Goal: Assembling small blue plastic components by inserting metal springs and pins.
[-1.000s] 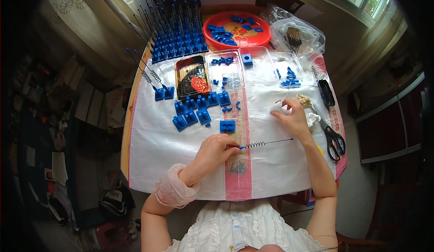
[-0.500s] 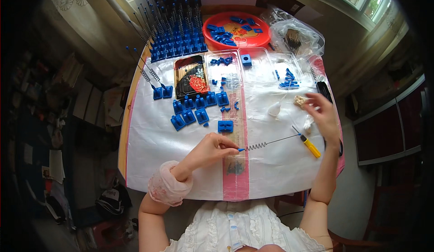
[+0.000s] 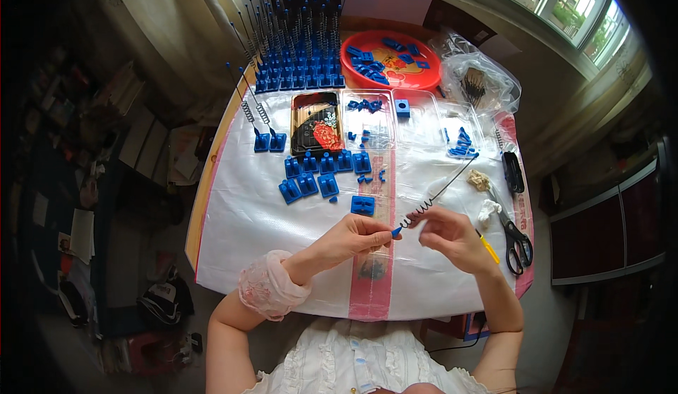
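Observation:
My left hand (image 3: 351,238) pinches the blue-tipped lower end of a thin metal rod with a coiled spring (image 3: 432,200). The rod slants up and to the right over the white table cover, and its far tip is blue. My right hand (image 3: 452,236) is closed at the rod's spring end, right next to my left fingertips. A yellow-handled screwdriver (image 3: 488,248) sticks out of my right hand toward the right. A single blue plastic block (image 3: 362,205) lies just above my left hand.
Rows of blue blocks (image 3: 321,175) lie mid-table. Behind them are a black tray (image 3: 316,122), clear trays (image 3: 417,118) with small blue parts, a red bowl (image 3: 390,58) and several upright assembled rods (image 3: 296,48). Scissors (image 3: 519,242) and a plastic bag (image 3: 477,83) sit at the right.
My right hand went to the table's right side, took the yellow-handled screwdriver and came back to the rod. The rod, lying flat before, now tilts up to the right.

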Demonstrator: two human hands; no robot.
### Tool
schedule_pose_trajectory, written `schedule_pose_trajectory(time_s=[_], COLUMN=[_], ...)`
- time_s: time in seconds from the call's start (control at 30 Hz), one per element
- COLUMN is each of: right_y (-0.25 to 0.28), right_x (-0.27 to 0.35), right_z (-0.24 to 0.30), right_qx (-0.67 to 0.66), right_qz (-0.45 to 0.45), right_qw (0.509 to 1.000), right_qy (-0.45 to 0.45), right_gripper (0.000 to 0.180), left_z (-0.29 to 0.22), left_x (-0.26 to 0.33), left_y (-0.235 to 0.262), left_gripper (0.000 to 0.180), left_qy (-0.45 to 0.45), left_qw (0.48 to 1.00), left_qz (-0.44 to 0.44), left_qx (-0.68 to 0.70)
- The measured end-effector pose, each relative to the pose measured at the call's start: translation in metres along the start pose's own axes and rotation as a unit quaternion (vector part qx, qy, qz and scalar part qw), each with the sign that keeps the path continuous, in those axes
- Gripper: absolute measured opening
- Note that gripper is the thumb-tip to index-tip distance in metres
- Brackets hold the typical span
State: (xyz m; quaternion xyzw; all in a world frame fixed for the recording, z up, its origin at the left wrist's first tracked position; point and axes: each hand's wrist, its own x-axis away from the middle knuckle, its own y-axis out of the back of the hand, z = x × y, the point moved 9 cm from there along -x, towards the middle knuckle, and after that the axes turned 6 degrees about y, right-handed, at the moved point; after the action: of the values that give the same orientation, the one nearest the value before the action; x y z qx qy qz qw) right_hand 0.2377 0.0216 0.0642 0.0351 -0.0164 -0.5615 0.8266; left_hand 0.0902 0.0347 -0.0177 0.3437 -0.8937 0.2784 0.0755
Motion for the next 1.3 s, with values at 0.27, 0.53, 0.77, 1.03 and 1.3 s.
schedule_pose_trajectory(time_s=[0.27,0.53,0.77,1.03,1.3], right_y=[-0.01,-0.011,-0.013,-0.012,-0.015], right_x=[-0.021,-0.011,-0.013,-0.01,-0.009], right_z=[-0.02,-0.026,-0.036,-0.043,-0.042], right_qx=[-0.076,-0.093,-0.102,-0.137,-0.131], right_qz=[-0.044,-0.072,-0.078,-0.094,-0.113], right_qw=[0.995,0.991,0.99,0.984,0.982], right_qy=[0.04,0.063,0.064,0.061,0.075], right_gripper=[0.023,0.021,0.018,0.018,0.016], left_z=[0.014,0.006,-0.005,-0.014,-0.014], left_x=[-0.009,-0.005,0.0,0.005,0.005], left_y=[0.004,0.004,0.018,0.021,0.022], left_gripper=[0.025,0.026,0.019,0.016,0.016], left_qy=[-0.003,-0.006,-0.118,-0.146,-0.135], left_qw=[0.995,0.998,0.979,0.97,0.974], left_qz=[0.05,0.006,-0.134,-0.171,-0.17], left_qx=[0.088,0.065,-0.097,-0.09,-0.071])
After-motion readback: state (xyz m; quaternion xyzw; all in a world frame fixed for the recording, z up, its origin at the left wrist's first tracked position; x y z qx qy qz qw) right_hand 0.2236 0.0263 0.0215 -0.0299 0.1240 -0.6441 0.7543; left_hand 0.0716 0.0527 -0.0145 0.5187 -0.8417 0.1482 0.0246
